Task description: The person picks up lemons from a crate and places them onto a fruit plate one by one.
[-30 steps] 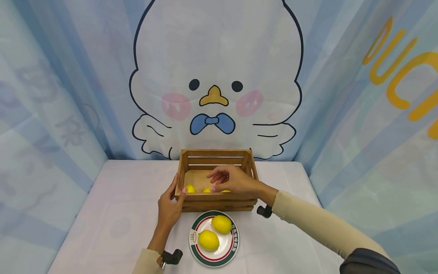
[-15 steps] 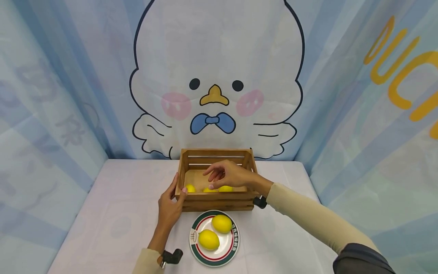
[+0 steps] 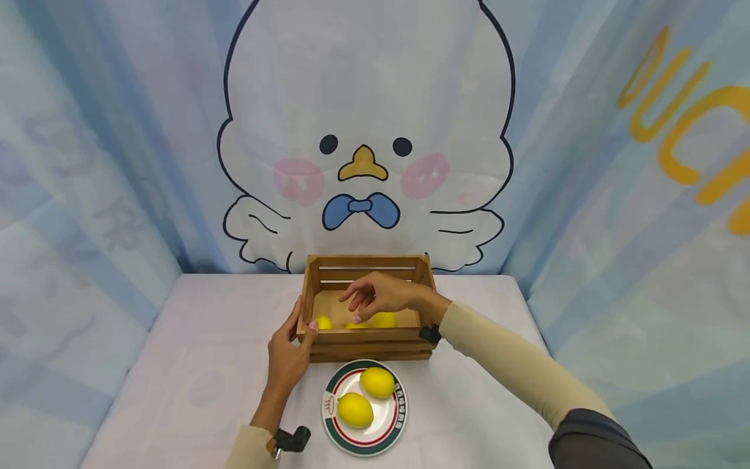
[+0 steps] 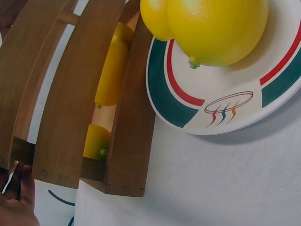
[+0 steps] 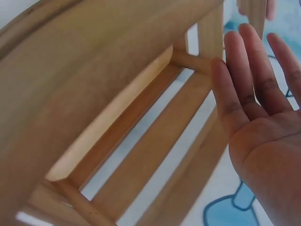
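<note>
A slatted wooden crate (image 3: pixel 369 345) stands at the back of the table. My left hand (image 3: pixel 287 358) grips its left front corner, thumb at the rim and fingers along the outer side. Inside lie several yellow lemons (image 3: pixel 384 320), partly hidden by the front wall; the left wrist view shows one lemon (image 4: pixel 97 141) through a gap between slats. My right hand (image 3: pixel 383 292) hovers over the crate, fingers loosely bent and holding nothing. In front, a white plate with a green and red rim (image 3: pixel 364 450) bears two lemons (image 3: pixel 355 410).
A white cloth (image 3: pixel 205 378) covers the table. Behind it hangs a curtain (image 3: pixel 369 78) printed with a cartoon bird, and more pale blue curtains (image 3: pixel 76 195) close in both sides. Each wrist wears a small black camera (image 3: pixel 293 439).
My right hand has shifted a little left and up over the crate, uncovering more of the lemon on the right. My left hand stays at the crate's corner.
</note>
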